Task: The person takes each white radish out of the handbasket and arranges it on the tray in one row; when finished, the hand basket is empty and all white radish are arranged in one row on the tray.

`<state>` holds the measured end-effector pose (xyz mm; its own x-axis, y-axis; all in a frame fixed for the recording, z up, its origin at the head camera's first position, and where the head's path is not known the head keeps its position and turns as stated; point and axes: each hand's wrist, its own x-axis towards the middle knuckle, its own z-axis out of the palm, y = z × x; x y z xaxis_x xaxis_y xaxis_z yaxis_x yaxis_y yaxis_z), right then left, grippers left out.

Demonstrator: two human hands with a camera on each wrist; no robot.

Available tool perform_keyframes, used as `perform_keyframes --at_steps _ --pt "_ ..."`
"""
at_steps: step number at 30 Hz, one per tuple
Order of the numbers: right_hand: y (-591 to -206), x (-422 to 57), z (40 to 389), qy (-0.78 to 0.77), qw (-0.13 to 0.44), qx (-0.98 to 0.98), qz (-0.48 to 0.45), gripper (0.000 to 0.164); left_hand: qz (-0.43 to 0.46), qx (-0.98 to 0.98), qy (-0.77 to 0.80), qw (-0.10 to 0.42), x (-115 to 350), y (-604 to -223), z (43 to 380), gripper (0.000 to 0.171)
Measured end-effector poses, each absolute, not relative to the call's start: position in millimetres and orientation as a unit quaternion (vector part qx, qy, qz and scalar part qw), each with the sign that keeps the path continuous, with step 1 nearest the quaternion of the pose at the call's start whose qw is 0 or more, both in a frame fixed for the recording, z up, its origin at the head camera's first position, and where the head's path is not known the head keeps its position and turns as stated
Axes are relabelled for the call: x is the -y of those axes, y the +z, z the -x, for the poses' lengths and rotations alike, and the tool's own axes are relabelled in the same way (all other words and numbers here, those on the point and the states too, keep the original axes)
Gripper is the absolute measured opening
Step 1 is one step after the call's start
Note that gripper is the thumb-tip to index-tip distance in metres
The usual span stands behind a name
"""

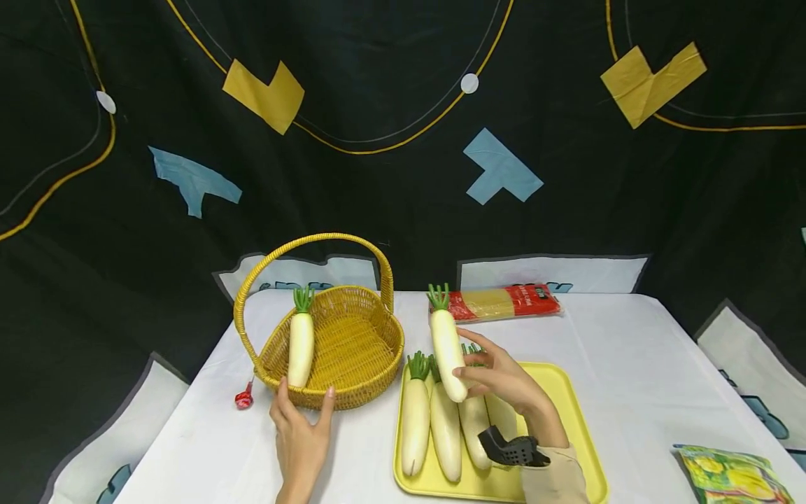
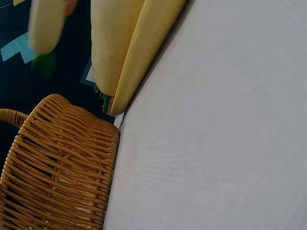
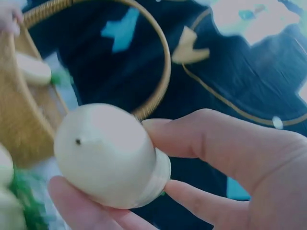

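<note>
My right hand (image 1: 504, 378) grips a white radish (image 1: 447, 353) with green leaf stubs, held upright above the yellow tray (image 1: 573, 420). In the right wrist view, thumb and fingers (image 3: 187, 139) pinch the radish (image 3: 103, 153) near its rounded end. My left hand (image 1: 302, 434) touches the near side of a wicker basket (image 1: 359, 336), its thumb and fingers spread along the rim. Inside the basket, another white radish (image 1: 301, 350) leans on the left wall. Several white radishes (image 1: 413, 427) lie on the tray, partly covered by the right hand and forearm.
Behind the tray lies a red and yellow packet (image 1: 497, 303). A small red wrapped candy (image 1: 243, 399) is left of the basket. A green and yellow packet (image 1: 733, 476) sits at the front right of the white table (image 1: 630, 378). The basket's tall handle (image 1: 315, 241) arches overhead.
</note>
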<state>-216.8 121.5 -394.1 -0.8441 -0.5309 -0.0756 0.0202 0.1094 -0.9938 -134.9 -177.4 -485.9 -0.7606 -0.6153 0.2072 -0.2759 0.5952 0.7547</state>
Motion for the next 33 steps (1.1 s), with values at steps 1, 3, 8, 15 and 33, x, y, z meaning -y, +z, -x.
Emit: perform_keyframes --at_steps 1,3,8,15,33 --pt "-396.5 -129.9 215.5 -0.643 0.210 -0.716 0.172 0.071 -0.257 0.863 -0.368 0.231 177.4 -486.0 135.0 0.090" --pt "-401.4 -146.2 213.5 -0.640 0.202 -0.724 0.159 0.072 -0.255 0.863 -0.368 0.234 177.4 -486.1 135.4 0.089" --pt "-411.5 -183.1 210.8 -0.618 0.187 -0.754 0.123 0.073 -0.252 0.861 -0.372 0.239 176.3 -486.2 137.1 0.089" --pt "-430.8 -227.3 197.9 -0.583 0.201 -0.785 0.062 0.076 -0.256 0.864 -0.366 0.232 175.0 -486.4 136.0 0.089" --pt "-452.9 -226.7 178.7 -0.506 0.224 -0.833 0.028 0.082 -0.254 0.866 -0.363 0.232 177.6 -486.1 134.6 0.089"
